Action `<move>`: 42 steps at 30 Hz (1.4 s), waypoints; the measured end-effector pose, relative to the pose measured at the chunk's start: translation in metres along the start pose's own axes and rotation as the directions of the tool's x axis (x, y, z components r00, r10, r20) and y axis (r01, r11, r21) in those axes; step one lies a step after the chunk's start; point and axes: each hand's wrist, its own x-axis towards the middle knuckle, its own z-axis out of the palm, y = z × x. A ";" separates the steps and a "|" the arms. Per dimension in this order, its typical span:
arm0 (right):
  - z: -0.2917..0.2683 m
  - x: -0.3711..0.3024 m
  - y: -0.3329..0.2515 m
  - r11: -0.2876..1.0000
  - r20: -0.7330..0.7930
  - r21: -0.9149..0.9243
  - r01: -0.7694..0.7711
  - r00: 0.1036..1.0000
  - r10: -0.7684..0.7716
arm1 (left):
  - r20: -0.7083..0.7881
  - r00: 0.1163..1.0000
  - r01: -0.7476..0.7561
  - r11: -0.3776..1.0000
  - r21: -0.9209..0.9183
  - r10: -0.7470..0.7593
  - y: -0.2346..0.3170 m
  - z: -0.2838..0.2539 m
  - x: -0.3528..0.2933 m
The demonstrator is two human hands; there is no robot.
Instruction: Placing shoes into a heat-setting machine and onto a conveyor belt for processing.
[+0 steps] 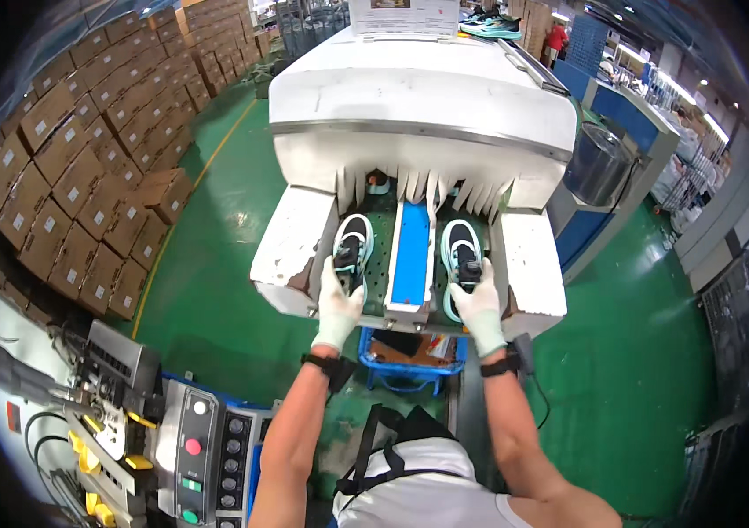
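My left hand (337, 304), in a white glove, grips a black-and-white sneaker (356, 236) with mint-green edging at its near end. A matching sneaker (460, 239) is held the same way by my right hand (480, 308), also gloved, with the fingers around its side and top. Both shoes point away from me, over the two dark perforated lanes at the mouth of a white tunnel machine (418, 88). A blue strip (410, 255) runs between the lanes. Parts of the shoes' undersides are hidden. Farther in, a shoe (378, 183) shows partly behind the hanging flaps.
White side housings (295, 246) flank the lanes. A blue cart (409, 356) stands below the machine's front. At lower left is a control panel (203, 449) with buttons. Stacked cartons (75, 176) line the left; a metal drum (601, 163) is at right.
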 end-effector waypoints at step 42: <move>0.189 -0.575 -0.095 0.565 0.779 0.427 0.706 -0.604 0.167 | -0.833 -0.512 0.827 -0.142 -0.544 0.209 0.018 -0.200 -1.190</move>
